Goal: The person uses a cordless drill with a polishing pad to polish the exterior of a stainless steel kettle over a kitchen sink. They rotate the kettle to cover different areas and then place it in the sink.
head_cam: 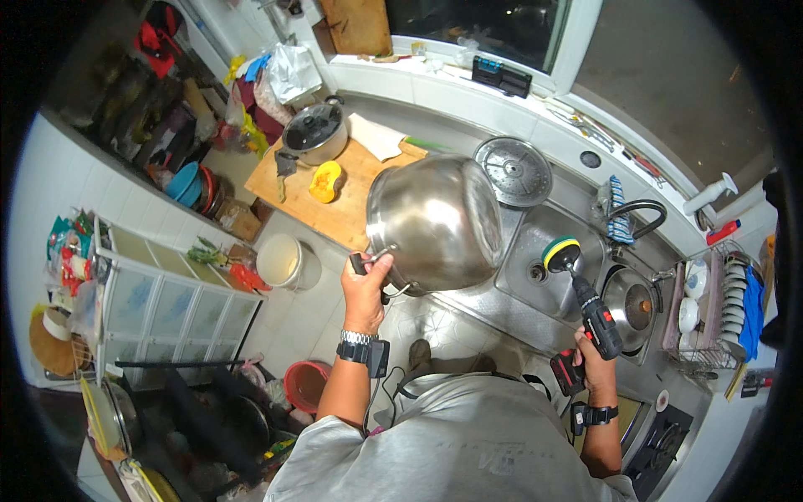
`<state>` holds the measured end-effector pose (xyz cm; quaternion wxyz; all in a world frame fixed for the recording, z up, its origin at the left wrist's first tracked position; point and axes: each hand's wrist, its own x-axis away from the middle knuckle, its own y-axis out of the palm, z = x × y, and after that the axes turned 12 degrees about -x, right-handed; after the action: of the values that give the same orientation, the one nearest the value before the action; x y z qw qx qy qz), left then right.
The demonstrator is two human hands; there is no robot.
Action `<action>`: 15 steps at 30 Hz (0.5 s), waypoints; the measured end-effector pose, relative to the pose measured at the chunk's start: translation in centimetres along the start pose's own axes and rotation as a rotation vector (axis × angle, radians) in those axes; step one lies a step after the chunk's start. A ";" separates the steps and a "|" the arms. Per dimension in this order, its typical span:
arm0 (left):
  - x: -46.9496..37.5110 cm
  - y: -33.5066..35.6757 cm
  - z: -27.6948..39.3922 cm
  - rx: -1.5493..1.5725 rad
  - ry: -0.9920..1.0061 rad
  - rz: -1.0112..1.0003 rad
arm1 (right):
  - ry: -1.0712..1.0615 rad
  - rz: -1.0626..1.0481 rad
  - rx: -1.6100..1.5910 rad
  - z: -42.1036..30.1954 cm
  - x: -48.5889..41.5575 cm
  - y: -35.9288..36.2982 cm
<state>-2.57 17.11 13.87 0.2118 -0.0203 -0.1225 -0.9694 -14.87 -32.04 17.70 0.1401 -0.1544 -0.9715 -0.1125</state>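
My left hand (367, 292) grips the side handle of a large stainless steel pot (433, 219). The pot is tilted on its side in the air, its base turned toward the sink (533, 276). In my right hand (593, 367) is a black and red cordless drill (599, 320). A round scrubbing pad (560, 254), yellow and green on a black backing, is fitted to the drill and hangs over the sink basin, apart from the pot. Behind the pot, a perforated steel steamer plate (513, 170) rests at the back of the counter.
A wooden cutting board (351, 213) bears a halved pumpkin (325, 182), a knife (281, 179) and a lidded pot (315, 133). Right of the basin are a faucet (649, 216), a lidded pan (630, 304) and a dish rack (702, 314). A white bucket (304, 267) stands on the floor.
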 end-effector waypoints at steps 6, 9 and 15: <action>3.0 4.8 3.9 -0.535 0.517 -0.374 | -0.061 0.032 -0.033 -1.0 3.5 -1.8; 4.3 6.2 4.3 -0.718 0.814 -0.434 | -0.115 0.023 -0.008 -1.7 5.2 -2.2; 6.9 7.5 4.1 -0.800 1.017 -0.466 | -0.165 0.075 0.057 -2.9 7.7 -3.4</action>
<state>-5.76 8.74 20.18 0.0053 0.3876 0.3584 -0.8493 -22.37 -33.92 22.15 0.0679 -0.1952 -0.9762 -0.0663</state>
